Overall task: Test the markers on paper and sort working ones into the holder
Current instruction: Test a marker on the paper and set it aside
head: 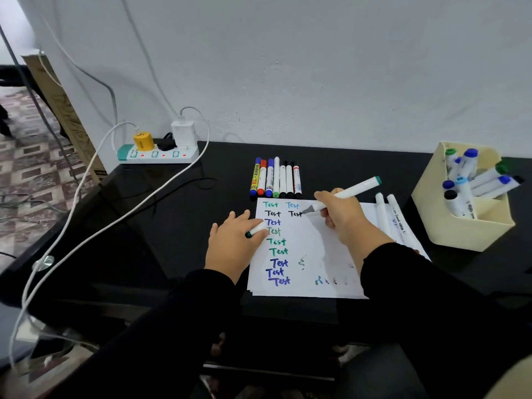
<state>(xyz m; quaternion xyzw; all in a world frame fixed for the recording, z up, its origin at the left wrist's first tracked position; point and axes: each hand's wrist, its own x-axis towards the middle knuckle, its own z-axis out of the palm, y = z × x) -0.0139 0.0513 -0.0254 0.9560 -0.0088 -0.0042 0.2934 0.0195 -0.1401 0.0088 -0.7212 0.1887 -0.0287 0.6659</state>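
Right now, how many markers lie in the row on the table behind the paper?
7. The row of markers lies side by side on the black table, just beyond the paper, running from the yellow-barrelled one to the red-banded one.

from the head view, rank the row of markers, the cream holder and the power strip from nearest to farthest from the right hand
1. Row of markers, just behind and left of the right hand.
2. Cream holder, off to the right at the table edge.
3. Power strip, far back left by the wall.

White power strip [157, 154] with chargers plugged in — white cables [86, 180], cardboard box [62, 110], black desk [172, 226]
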